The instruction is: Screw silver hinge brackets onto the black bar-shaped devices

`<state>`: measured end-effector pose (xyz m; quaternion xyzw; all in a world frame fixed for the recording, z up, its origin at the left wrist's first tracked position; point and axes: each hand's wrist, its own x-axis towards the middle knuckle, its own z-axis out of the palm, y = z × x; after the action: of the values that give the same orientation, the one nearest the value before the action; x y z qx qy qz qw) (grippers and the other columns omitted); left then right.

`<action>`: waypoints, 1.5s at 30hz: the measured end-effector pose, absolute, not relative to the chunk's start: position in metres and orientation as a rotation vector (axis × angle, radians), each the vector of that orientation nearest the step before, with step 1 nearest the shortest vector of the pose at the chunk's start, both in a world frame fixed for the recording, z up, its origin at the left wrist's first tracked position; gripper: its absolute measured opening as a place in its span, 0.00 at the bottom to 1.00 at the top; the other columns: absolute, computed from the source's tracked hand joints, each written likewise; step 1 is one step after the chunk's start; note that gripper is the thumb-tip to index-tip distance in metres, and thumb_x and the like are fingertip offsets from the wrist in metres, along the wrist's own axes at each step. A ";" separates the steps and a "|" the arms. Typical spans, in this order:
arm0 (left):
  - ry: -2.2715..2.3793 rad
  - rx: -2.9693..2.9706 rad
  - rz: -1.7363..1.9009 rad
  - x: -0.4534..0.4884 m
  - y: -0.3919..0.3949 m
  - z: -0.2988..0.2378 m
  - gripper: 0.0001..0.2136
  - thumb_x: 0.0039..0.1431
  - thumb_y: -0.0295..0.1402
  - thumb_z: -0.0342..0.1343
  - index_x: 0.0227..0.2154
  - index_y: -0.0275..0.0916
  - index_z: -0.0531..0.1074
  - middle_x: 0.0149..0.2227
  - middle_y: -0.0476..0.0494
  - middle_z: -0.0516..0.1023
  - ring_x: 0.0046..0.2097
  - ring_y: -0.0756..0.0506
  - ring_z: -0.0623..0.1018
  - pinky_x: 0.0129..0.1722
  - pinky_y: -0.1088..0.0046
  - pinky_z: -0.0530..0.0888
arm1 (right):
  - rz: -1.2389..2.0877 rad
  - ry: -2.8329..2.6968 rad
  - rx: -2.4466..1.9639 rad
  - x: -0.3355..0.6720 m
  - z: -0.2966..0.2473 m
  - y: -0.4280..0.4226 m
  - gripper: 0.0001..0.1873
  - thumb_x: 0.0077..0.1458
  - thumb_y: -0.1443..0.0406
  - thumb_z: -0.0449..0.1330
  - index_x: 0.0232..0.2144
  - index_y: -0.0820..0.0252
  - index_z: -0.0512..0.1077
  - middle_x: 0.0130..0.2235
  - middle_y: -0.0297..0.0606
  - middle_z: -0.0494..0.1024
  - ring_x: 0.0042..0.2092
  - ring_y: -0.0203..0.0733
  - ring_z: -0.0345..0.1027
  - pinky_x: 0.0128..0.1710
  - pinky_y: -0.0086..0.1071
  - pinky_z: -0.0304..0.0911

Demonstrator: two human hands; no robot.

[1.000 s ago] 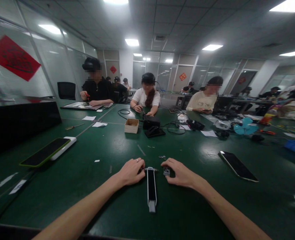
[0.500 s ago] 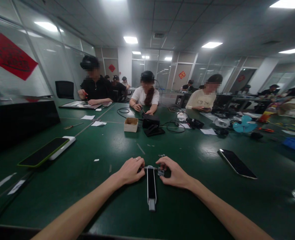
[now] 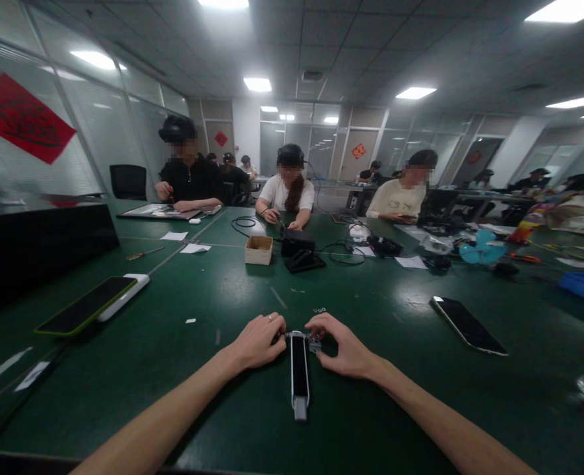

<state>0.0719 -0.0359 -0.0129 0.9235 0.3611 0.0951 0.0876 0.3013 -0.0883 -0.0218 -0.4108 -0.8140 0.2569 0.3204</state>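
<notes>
A long black and silver bar [image 3: 299, 373] lies on the green table [image 3: 183, 369] in front of me, pointing away. My left hand [image 3: 259, 341] rests curled at the left of its far end, fingers closed against a thin pin there. My right hand [image 3: 344, 345] is on the right side, pinching a small grey metal block [image 3: 315, 343] against the bar's far end. A few tiny rings [image 3: 319, 310] lie just beyond my hands.
A phone [image 3: 467, 325] lies at the right, a green-cased phone on a white pack [image 3: 91, 305] at the left. Farther off stand a small cardboard box [image 3: 259, 250], a black device with cables [image 3: 299, 251] and a blue fan [image 3: 478, 251]. Three people sit across the table.
My right hand has slid left with the small metal block, bringing it from apart up against the bar's far end. My left hand has stayed in place.
</notes>
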 end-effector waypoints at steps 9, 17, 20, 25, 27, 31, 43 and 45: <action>1.076 2.719 0.291 0.071 -0.035 -0.014 0.05 0.58 0.31 0.46 0.34 0.39 0.65 0.36 0.46 0.71 0.35 0.46 0.71 0.36 0.71 0.66 | 0.533 -2.086 -1.089 0.297 -0.029 -0.085 0.18 0.51 0.71 0.57 0.45 0.56 0.66 0.43 0.39 0.69 0.40 0.40 0.66 0.41 0.37 0.67; 1.100 2.700 0.279 0.070 -0.037 -0.007 0.05 0.58 0.31 0.47 0.35 0.38 0.66 0.37 0.45 0.72 0.36 0.46 0.71 0.36 0.70 0.66 | 0.287 -1.922 -1.411 0.316 -0.037 -0.067 0.14 0.53 0.71 0.53 0.43 0.59 0.68 0.43 0.41 0.70 0.45 0.43 0.65 0.47 0.39 0.62; 1.104 2.704 0.286 0.070 -0.037 -0.006 0.05 0.57 0.31 0.47 0.35 0.38 0.66 0.37 0.45 0.72 0.37 0.46 0.71 0.36 0.70 0.66 | 0.199 -1.903 -1.574 0.323 -0.042 -0.057 0.14 0.53 0.70 0.54 0.43 0.59 0.69 0.45 0.43 0.70 0.49 0.45 0.63 0.51 0.41 0.60; 1.104 2.691 0.298 0.070 -0.038 -0.006 0.05 0.57 0.31 0.47 0.35 0.38 0.66 0.37 0.45 0.71 0.36 0.46 0.71 0.36 0.70 0.67 | 0.093 -1.999 -1.711 0.319 -0.041 -0.046 0.13 0.57 0.65 0.53 0.44 0.57 0.70 0.45 0.43 0.70 0.49 0.48 0.62 0.48 0.43 0.60; 1.097 2.683 0.301 0.070 -0.038 -0.006 0.05 0.57 0.31 0.47 0.35 0.39 0.66 0.36 0.45 0.71 0.36 0.46 0.71 0.36 0.70 0.67 | 0.090 -2.028 -1.714 0.317 -0.040 -0.044 0.13 0.57 0.64 0.53 0.43 0.57 0.71 0.45 0.43 0.70 0.48 0.47 0.62 0.47 0.42 0.60; 1.109 2.667 0.293 0.070 -0.039 -0.005 0.05 0.58 0.32 0.48 0.35 0.39 0.66 0.36 0.45 0.71 0.36 0.46 0.71 0.35 0.71 0.67 | 0.115 -2.041 -1.695 0.316 -0.041 -0.040 0.12 0.58 0.63 0.52 0.42 0.57 0.72 0.44 0.43 0.71 0.47 0.47 0.63 0.45 0.42 0.61; 1.096 2.698 0.305 0.071 -0.036 -0.009 0.05 0.56 0.30 0.47 0.34 0.39 0.66 0.35 0.47 0.71 0.35 0.46 0.70 0.35 0.70 0.66 | 0.064 -2.058 -1.620 0.317 -0.041 -0.041 0.09 0.59 0.63 0.52 0.37 0.58 0.72 0.41 0.42 0.71 0.45 0.46 0.63 0.43 0.40 0.60; 1.088 2.703 0.314 0.071 -0.035 -0.011 0.05 0.57 0.30 0.47 0.34 0.39 0.66 0.35 0.47 0.71 0.35 0.46 0.70 0.35 0.71 0.66 | 0.050 -2.059 -1.613 0.317 -0.041 -0.042 0.09 0.59 0.64 0.52 0.36 0.59 0.72 0.41 0.42 0.72 0.44 0.46 0.63 0.43 0.39 0.60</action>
<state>0.0705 -0.0351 -0.0107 0.9172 0.3693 0.1066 0.1052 0.3172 -0.0421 -0.0412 -0.5955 -0.7600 0.0186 0.2597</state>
